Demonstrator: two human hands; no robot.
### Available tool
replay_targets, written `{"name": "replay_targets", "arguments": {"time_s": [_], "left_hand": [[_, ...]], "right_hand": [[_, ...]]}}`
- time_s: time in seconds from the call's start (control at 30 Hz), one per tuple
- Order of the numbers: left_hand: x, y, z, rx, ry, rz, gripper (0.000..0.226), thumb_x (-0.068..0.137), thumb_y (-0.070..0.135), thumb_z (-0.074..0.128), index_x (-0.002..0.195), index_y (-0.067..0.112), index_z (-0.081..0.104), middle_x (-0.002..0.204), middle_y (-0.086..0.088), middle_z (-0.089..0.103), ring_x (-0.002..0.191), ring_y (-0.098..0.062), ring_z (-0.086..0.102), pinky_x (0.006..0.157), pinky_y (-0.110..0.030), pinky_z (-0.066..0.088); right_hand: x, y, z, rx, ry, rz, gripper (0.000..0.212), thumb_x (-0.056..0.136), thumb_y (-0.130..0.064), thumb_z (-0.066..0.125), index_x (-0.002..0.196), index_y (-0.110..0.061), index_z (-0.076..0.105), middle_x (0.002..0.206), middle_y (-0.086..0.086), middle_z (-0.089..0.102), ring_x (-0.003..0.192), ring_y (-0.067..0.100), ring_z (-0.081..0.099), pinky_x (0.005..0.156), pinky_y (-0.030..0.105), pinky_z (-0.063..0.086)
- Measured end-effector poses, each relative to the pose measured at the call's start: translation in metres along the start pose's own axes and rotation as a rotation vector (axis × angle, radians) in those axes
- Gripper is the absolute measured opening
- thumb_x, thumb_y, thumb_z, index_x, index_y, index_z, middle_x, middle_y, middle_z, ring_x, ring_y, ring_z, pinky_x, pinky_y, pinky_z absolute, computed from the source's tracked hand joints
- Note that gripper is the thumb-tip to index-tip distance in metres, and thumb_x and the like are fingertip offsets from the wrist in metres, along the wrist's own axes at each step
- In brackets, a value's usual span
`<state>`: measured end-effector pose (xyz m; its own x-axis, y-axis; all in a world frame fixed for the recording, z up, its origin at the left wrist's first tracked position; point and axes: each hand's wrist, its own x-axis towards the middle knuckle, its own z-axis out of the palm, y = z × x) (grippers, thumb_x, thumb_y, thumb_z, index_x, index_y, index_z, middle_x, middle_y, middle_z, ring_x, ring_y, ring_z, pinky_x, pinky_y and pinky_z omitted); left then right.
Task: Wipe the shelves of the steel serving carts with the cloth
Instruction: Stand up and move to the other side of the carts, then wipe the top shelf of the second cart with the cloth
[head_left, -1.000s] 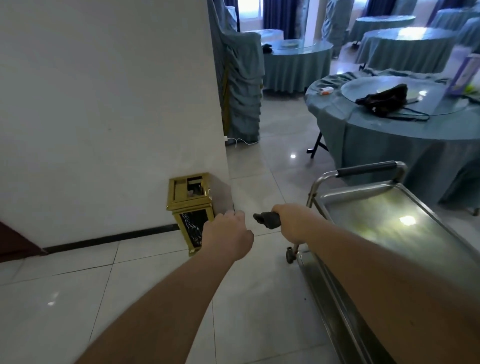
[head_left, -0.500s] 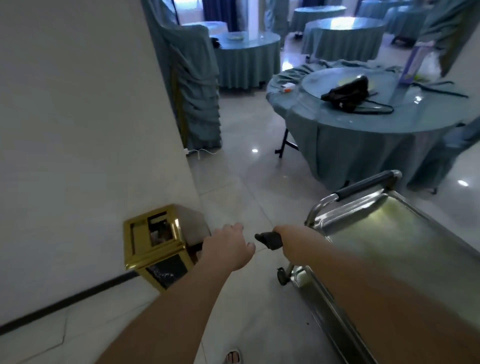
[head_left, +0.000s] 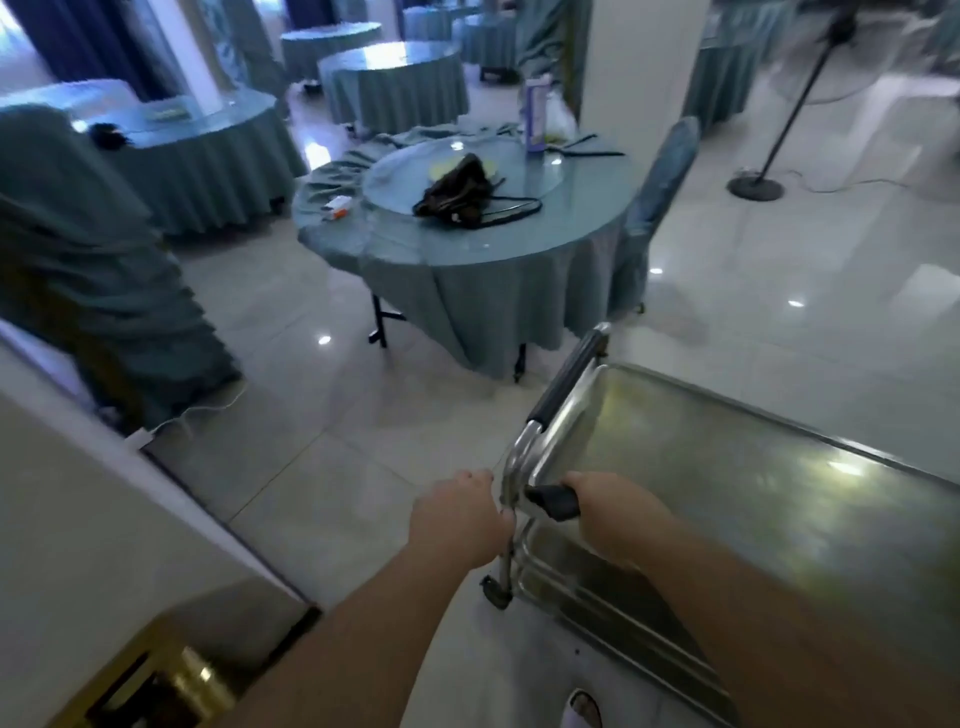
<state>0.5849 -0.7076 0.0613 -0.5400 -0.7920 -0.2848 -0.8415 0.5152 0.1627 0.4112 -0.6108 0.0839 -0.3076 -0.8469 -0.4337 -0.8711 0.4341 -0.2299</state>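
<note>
Steel is what fills the right of the head view: the serving cart (head_left: 727, 467) stands on the tiled floor (head_left: 779, 260) with its top shelf (head_left: 753, 493) bare and glaring under the ceiling lights, and a lower shelf (head_left: 597, 597) showing beneath it. Your right hand (head_left: 615, 512) has its grip clenched round a black handle (head_left: 553, 501) at the cart's near corner. Your left hand (head_left: 457, 519) is curled at the upright steel post (head_left: 511, 499) just beside that handle; it looks to be grasping the post, though the blur leaves the hold itself unclear. A second padded handle (head_left: 569, 376) runs along the cart's far end, and one caster (head_left: 496, 590) shows below the corner.

No cloth is visible anywhere near you, neither in your hands nor on either shelf, so I judge the wiping is not under way: you seem to be steering the cart, not cleaning it. Whether any shelf has been wiped cannot be told from the glare. All of the wiping appears left, and you will need the cloth in hand first.

Beyond the cart stands a round counter (head_left: 467, 291) in a blue cloth, carrying a black bag (head_left: 460, 192). A white wall (head_left: 78, 519) closes in on your left, with a gold bin (head_left: 156, 686) at its foot, near your left forearm
</note>
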Motion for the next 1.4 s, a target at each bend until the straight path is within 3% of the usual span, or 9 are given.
{"name": "replay_targets", "arguments": {"time_s": [0.2, 0.4, 0.57, 0.73, 1.0, 1.13, 1.33, 1.4], "left_hand": [[0.070, 0.068, -0.024, 0.043, -0.012, 0.141, 0.056, 0.095, 0.058, 0.046, 0.145, 0.031, 0.047, 0.131, 0.002, 0.060, 0.116, -0.025, 0.059, 0.095, -0.044, 0.053], [0.118, 0.121, -0.020, 0.011, -0.057, 0.226, 0.053, 0.092, 0.056, 0.046, 0.138, 0.031, 0.051, 0.127, 0.004, 0.059, 0.110, -0.022, 0.060, 0.092, -0.044, 0.055], [0.160, 0.135, -0.018, 0.049, -0.117, 0.289, 0.049, 0.096, 0.048, 0.046, 0.140, 0.028, 0.050, 0.130, 0.002, 0.058, 0.114, -0.024, 0.059, 0.095, -0.047, 0.054], [0.202, 0.130, -0.009, 0.066, -0.159, 0.361, 0.046, 0.100, 0.041, 0.049, 0.143, 0.025, 0.050, 0.134, 0.001, 0.059, 0.119, -0.023, 0.059, 0.101, -0.046, 0.053], [0.283, 0.090, 0.013, 0.065, -0.175, 0.536, 0.039, 0.099, 0.035, 0.049, 0.137, 0.025, 0.056, 0.125, 0.002, 0.062, 0.108, -0.020, 0.061, 0.094, -0.040, 0.055], [0.328, 0.086, 0.018, -0.014, -0.148, 0.602, 0.031, 0.101, 0.030, 0.049, 0.129, 0.023, 0.061, 0.115, 0.001, 0.062, 0.102, -0.021, 0.061, 0.092, -0.045, 0.057], [0.379, 0.103, 0.026, -0.067, -0.042, 0.723, 0.037, 0.102, 0.025, 0.050, 0.137, 0.018, 0.060, 0.133, -0.002, 0.060, 0.122, -0.022, 0.056, 0.104, -0.044, 0.050], [0.386, 0.112, 0.034, -0.087, -0.025, 0.733, 0.038, 0.103, 0.023, 0.049, 0.140, 0.016, 0.057, 0.142, -0.003, 0.054, 0.134, -0.024, 0.049, 0.111, -0.045, 0.044]], "right_hand": [[0.034, 0.069, -0.035, 0.092, 0.017, 0.142, 0.035, 0.090, -0.014, 0.057, 0.120, -0.031, 0.060, 0.107, -0.003, 0.066, 0.103, 0.022, 0.066, 0.090, 0.040, 0.056], [0.057, 0.095, -0.087, 0.135, -0.125, 0.206, 0.040, 0.102, -0.021, 0.051, 0.141, -0.012, 0.053, 0.135, 0.012, 0.060, 0.125, 0.032, 0.059, 0.107, 0.040, 0.047], [0.055, 0.109, -0.111, 0.178, -0.163, 0.265, 0.046, 0.109, -0.023, 0.039, 0.153, -0.011, 0.041, 0.152, 0.016, 0.049, 0.137, 0.030, 0.050, 0.106, 0.037, 0.041], [0.091, 0.129, -0.069, 0.180, -0.151, 0.322, 0.044, 0.102, -0.016, 0.051, 0.146, -0.016, 0.047, 0.144, 0.011, 0.055, 0.130, 0.031, 0.054, 0.102, 0.039, 0.046], [0.161, 0.121, 0.010, 0.231, -0.005, 0.447, 0.040, 0.097, -0.017, 0.055, 0.136, -0.024, 0.049, 0.135, 0.004, 0.058, 0.122, 0.029, 0.057, 0.094, 0.044, 0.052], [0.190, 0.109, 0.041, 0.319, 0.064, 0.504, 0.048, 0.100, -0.018, 0.053, 0.146, -0.025, 0.044, 0.148, 0.002, 0.051, 0.131, 0.029, 0.051, 0.102, 0.046, 0.049], [0.219, 0.080, 0.086, 0.412, 0.261, 0.519, 0.060, 0.101, -0.012, 0.043, 0.160, -0.021, 0.034, 0.164, 0.000, 0.037, 0.152, 0.024, 0.031, 0.123, 0.039, 0.027], [0.224, 0.068, 0.103, 0.423, 0.319, 0.507, 0.063, 0.099, -0.006, 0.047, 0.160, -0.015, 0.034, 0.163, 0.003, 0.039, 0.153, 0.027, 0.031, 0.123, 0.042, 0.030]]}}
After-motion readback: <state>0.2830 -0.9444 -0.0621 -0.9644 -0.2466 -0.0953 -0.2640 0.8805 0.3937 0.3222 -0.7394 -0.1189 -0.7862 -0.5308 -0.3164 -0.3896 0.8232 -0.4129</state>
